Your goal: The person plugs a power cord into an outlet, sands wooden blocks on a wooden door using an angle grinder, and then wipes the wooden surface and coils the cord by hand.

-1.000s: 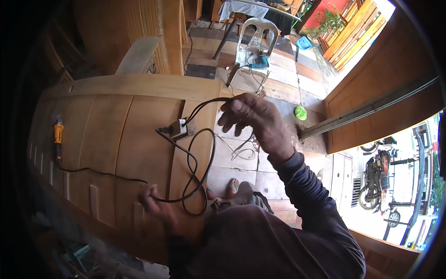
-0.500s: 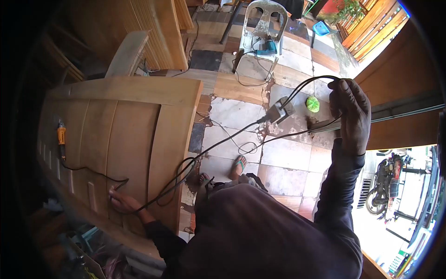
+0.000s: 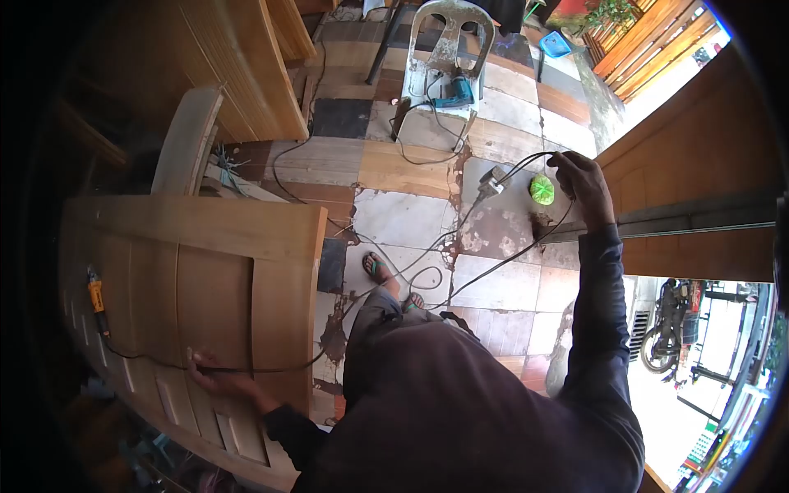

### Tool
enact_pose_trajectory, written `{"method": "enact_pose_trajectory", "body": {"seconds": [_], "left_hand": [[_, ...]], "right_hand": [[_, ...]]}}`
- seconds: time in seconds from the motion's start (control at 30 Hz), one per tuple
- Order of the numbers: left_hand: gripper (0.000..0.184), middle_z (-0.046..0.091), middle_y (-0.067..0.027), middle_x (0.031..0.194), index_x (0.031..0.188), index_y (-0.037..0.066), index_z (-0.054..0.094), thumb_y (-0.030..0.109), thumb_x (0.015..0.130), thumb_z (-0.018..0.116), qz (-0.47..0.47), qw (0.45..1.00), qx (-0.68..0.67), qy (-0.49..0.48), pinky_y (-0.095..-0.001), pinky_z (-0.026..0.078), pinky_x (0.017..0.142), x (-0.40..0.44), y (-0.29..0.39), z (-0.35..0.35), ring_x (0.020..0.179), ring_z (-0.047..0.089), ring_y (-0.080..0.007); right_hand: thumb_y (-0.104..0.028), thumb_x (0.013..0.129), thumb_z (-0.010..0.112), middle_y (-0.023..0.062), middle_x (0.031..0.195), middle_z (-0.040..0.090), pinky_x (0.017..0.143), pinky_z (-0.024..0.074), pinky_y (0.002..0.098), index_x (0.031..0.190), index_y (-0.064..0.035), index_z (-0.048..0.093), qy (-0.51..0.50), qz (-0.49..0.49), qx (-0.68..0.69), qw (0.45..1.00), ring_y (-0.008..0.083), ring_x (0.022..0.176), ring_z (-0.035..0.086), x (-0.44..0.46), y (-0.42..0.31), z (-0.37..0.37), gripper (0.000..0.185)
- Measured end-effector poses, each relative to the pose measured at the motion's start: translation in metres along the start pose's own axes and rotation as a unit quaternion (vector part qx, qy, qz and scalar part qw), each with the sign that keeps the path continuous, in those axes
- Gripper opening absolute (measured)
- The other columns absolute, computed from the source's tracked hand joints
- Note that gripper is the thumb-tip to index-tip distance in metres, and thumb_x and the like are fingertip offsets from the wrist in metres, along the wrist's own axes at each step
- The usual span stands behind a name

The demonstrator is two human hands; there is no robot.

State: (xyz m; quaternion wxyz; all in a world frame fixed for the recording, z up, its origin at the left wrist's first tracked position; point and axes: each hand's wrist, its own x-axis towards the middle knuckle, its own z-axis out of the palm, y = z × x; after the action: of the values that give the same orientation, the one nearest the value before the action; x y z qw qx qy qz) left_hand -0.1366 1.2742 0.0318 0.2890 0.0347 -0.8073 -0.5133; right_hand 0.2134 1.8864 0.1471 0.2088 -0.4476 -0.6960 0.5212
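Observation:
My right hand (image 3: 583,187) is closed on a looped black extension cord (image 3: 526,158), held up over the tiled floor. A pale outlet block with a plug in it (image 3: 493,182) hangs from that loop, left of the hand. My left hand (image 3: 218,380) is low over a panelled wooden door (image 3: 283,215), its fingers closed round a black power cord (image 3: 283,368); motion blurs it slightly. The cord runs left to an orange-and-black power tool (image 3: 97,304) lying on the door. Its other side drops past the door's edge.
A worn white plastic chair (image 3: 448,53) holds a teal drill (image 3: 454,92) with its cord hanging. On the floor are a bright green round object (image 3: 542,190) and cord loops near my sandalled feet. Wooden panels (image 3: 246,74) lean at upper left; a motorcycle (image 3: 670,329) stands outside at right.
My right hand and the outlet block have moved lower and left in view. The cord beside my left hand now lies straighter across the door. My feet have stepped, and the view has shifted.

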Motion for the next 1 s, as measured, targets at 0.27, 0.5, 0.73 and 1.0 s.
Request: {"method": "enact_pose_trajectory", "body": {"seconds": [0.27,0.5,0.73,1.0], "left_hand": [[0.037,0.074,-0.0136,0.109,0.13,-0.001,0.065,0.031,0.112,0.06,-0.018,0.993,-0.118,0.02,-0.0305,0.059,0.083,0.04,0.129,0.115,0.089,0.07,-0.0204],[0.054,0.063,-0.0217,0.129,0.145,-0.006,0.05,0.038,0.114,0.053,-0.025,0.973,-0.23,0.021,-0.0384,0.057,0.101,0.115,0.071,0.119,0.11,0.067,-0.0298],[0.065,0.061,-0.0229,0.143,0.146,-0.007,0.051,0.048,0.117,0.035,0.056,0.994,-0.009,0.093,-0.0465,0.052,0.115,0.084,0.075,0.14,0.131,0.062,-0.0347],[0.036,0.066,-0.0188,0.14,0.142,-0.006,0.058,0.016,0.117,0.046,-0.041,0.98,0.146,-0.126,-0.0359,0.051,0.109,0.067,0.029,0.131,0.126,0.064,-0.0276]], "right_hand": [[-0.027,0.105,0.07,-0.0063,0.069,0.049,0.051,0.0275,0.0247,0.103,-0.0013,0.074,0.073,0.014,0.072,0.995,0.0041,0.056,0.038,0.124,-0.047,-0.008,0.026],[-0.03,0.107,0.067,-0.0059,0.071,0.05,0.051,0.0305,0.0251,0.109,-0.0018,0.072,0.016,-0.041,0.122,0.992,0.0049,0.056,0.04,0.259,-0.076,-0.011,0.029],[-0.026,0.104,0.068,-0.0052,0.071,0.051,0.05,0.0318,0.0255,0.104,-0.0039,0.075,-0.02,-0.033,0.145,0.989,0.0065,0.055,0.041,0.42,-0.056,0.016,0.023],[-0.02,0.097,0.076,-0.0032,0.069,0.054,0.048,0.0329,0.0281,0.094,-0.0058,0.075,-0.053,0.064,0.169,0.982,0.009,0.054,0.046,0.619,0.038,0.071,0.015]]}}
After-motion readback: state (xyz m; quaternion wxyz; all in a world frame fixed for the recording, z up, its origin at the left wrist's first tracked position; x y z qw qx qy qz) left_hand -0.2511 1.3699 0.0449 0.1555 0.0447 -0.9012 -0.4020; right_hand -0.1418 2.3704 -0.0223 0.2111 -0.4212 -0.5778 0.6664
